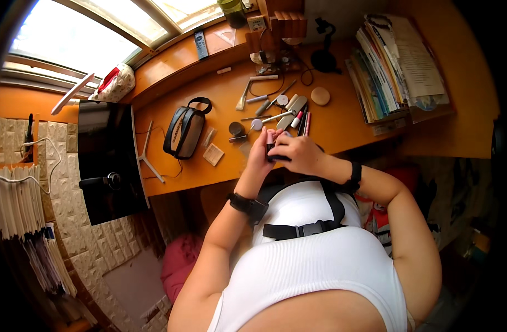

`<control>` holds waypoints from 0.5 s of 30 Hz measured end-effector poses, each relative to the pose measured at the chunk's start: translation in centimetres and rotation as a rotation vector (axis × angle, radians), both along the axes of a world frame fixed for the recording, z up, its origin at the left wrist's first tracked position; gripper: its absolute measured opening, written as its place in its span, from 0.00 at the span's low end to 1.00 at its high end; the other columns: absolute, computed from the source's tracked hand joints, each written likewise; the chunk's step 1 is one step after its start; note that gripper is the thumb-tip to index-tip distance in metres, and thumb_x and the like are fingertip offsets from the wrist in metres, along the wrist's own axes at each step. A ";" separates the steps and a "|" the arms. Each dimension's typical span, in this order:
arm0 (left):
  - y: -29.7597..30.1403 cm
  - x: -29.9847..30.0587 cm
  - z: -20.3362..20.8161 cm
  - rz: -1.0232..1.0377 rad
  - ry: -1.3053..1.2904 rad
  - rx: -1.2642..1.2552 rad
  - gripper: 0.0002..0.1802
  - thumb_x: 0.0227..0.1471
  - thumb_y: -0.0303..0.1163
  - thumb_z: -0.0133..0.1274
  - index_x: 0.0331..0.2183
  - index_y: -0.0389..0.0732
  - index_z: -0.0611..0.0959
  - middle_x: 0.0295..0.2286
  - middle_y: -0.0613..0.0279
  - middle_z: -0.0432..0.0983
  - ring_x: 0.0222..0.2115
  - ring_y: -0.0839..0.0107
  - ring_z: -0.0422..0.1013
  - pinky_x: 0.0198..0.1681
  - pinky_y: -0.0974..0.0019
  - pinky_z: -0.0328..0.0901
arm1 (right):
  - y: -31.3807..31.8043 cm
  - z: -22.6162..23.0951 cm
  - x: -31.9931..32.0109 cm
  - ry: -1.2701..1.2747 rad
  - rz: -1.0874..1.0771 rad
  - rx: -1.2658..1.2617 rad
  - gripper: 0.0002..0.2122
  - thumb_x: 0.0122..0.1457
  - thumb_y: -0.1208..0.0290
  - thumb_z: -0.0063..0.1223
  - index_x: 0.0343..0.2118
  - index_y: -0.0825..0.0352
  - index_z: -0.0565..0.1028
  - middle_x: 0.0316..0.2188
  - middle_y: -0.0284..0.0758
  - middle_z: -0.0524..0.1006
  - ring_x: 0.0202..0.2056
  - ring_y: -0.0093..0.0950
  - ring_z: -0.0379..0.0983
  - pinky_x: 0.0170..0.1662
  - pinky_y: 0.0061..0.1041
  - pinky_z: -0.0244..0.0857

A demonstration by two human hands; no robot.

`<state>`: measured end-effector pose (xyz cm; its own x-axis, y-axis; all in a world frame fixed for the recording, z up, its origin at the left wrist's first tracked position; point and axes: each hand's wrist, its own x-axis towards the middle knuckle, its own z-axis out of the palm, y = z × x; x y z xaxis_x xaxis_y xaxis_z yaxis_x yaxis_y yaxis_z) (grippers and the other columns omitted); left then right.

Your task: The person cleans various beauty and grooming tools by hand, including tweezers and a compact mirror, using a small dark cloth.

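Note:
My left hand (258,157) and my right hand (301,155) meet at the desk's near edge, fingers curled in. Upright in the left fingers is a small pink-topped tube (270,138). Under my right fingers shows a dark piece (279,158), mostly hidden, so I cannot tell its kind. Just beyond the hands lie several cosmetics: a round dark jar (236,129), a grey oblong case (299,104), a white-handled stick (279,117), slim pencils (307,124) and a flat brush (242,100). A beige square (213,155) lies left of them.
A black-and-clear zip pouch (187,131) stands left on the wooden desk (195,176), beside a dark monitor (107,149). A round beige pad (320,96) and a black stand (324,55) are farther back. Stacked books and papers (389,72) occupy the right side.

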<state>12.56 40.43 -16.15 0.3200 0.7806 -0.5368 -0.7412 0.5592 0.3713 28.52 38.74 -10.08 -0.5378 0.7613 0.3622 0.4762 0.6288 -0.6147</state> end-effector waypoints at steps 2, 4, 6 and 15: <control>0.0 0.1 1.5 0.011 -0.082 -0.067 0.20 0.67 0.47 0.42 0.36 0.39 0.76 0.41 0.54 0.78 0.43 0.60 0.74 0.54 0.55 0.67 | -0.3 -0.7 -0.2 -0.004 0.041 -0.001 0.07 0.49 0.68 0.62 0.32 0.56 0.80 0.32 0.31 0.76 0.31 0.33 0.77 0.36 0.29 0.72; -0.2 -0.2 1.3 -0.046 -0.138 -0.071 0.21 0.67 0.48 0.41 0.37 0.39 0.76 0.44 0.53 0.77 0.48 0.58 0.72 0.57 0.55 0.65 | 0.4 -1.6 -0.1 0.022 0.010 0.042 0.07 0.49 0.67 0.62 0.32 0.56 0.79 0.32 0.31 0.76 0.31 0.34 0.77 0.34 0.31 0.72; -0.5 -0.4 1.1 -0.061 0.069 -0.074 0.22 0.68 0.48 0.39 0.36 0.40 0.76 0.49 0.48 0.74 0.57 0.53 0.65 0.63 0.52 0.58 | 2.0 -0.2 0.2 0.029 -0.134 -0.087 0.07 0.50 0.68 0.61 0.34 0.58 0.79 0.32 0.33 0.75 0.31 0.37 0.78 0.32 0.34 0.73; 0.2 -0.3 2.0 -0.147 0.061 -0.067 0.23 0.68 0.48 0.36 0.47 0.39 0.75 0.61 0.49 0.63 0.62 0.53 0.57 0.65 0.53 0.54 | 2.8 -0.4 0.1 0.049 -0.199 -0.145 0.06 0.52 0.64 0.61 0.33 0.56 0.80 0.33 0.32 0.75 0.32 0.37 0.77 0.35 0.34 0.72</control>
